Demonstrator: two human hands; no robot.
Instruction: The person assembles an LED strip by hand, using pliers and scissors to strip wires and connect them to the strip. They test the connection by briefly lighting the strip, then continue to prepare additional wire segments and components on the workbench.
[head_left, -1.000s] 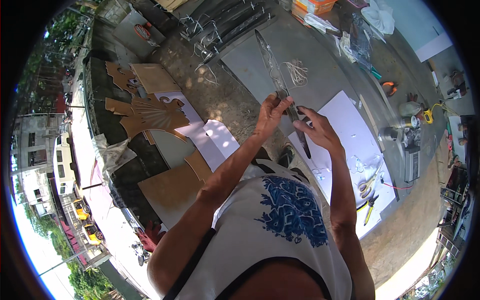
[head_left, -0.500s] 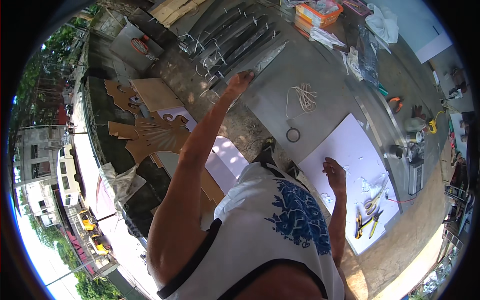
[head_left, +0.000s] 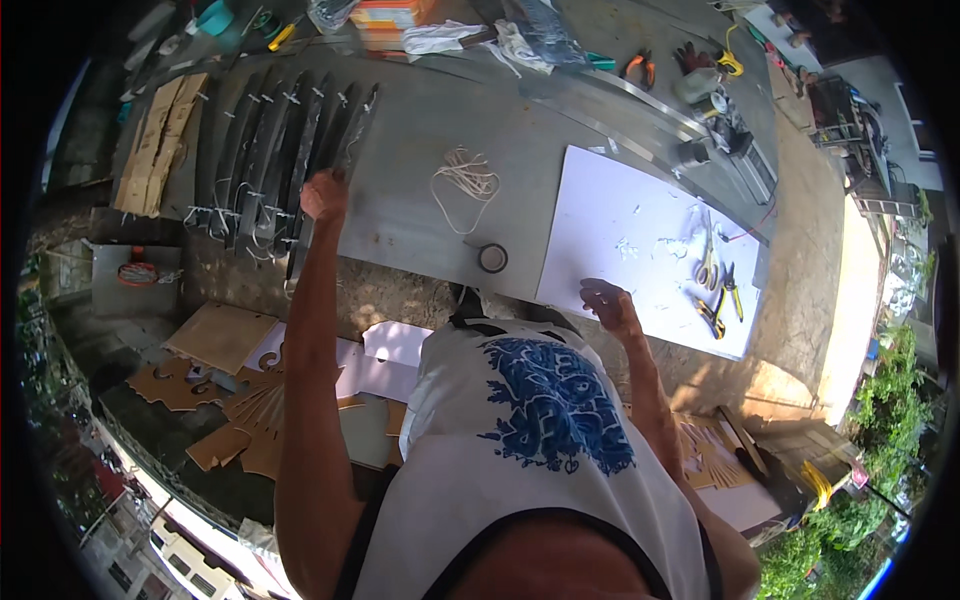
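At the table's left part, my left hand [head_left: 323,195] is closed around the near part of a long dark strip [head_left: 358,125]. This strip lies at the right end of a row of similar dark strips [head_left: 270,130], which have white ties or wires near their ends. My right hand [head_left: 607,303] hovers by the near left edge of a white board [head_left: 610,220]; its fingers are loosely bent and apart, with nothing in them. Between my hands lie a white cord bundle [head_left: 467,178] and a roll of black tape [head_left: 492,258] on the grey table [head_left: 400,140].
Scissors [head_left: 706,265], yellow-black pliers [head_left: 735,292] and plastic scraps lie on the white board. Metal bars [head_left: 640,110] run along the far side. Brown cardboard [head_left: 160,145] sits left of the strips. Cut brown panels [head_left: 255,405] lie below the table at left.
The view has swung round, so the table now runs more level across it. My left hand stays on the strip, which now lies more in line with the row. My right hand remains empty.
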